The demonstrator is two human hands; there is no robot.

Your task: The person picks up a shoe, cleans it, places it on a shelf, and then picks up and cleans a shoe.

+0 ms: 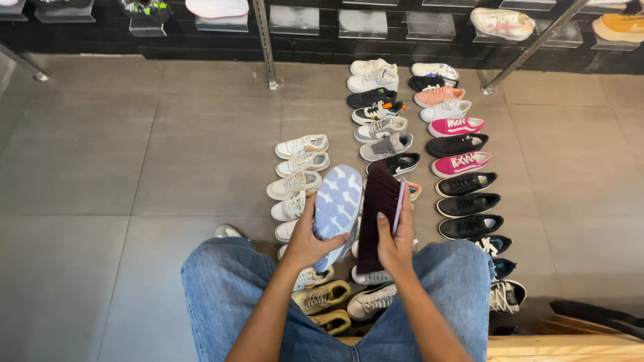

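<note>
Pale-blue sole faces up: the shoe [337,204] is held sole-to-camera in the left hand [307,243], fingers wrapped round its lower end, so that grip is clamped on the shoe. Its long axis runs approx 6-to-12 o'clock, leaning slightly toward 1. Right hand [396,245] is clamped on a dark brush [377,214] w/ a pale pink back; brush also lies lengthwise, roughly parallel to the shoe. From the right grip the shoe sits at about 9–10 o'clock, just beside; brush edge and sole look to be touching or all but, can't tell which. Left hand is the nearer one to the shoe, obviously.

Head view, rest: both forearms come up over blue jeans [221,288]. On the grey tile floor [100,201] stand rows of shoes, white ones [301,145] at 11 o'clock of the hands, pink ones [456,125] and black ones [467,183] at 1–2 o'clock. Wall shelves w/ more shoes at 12.
</note>
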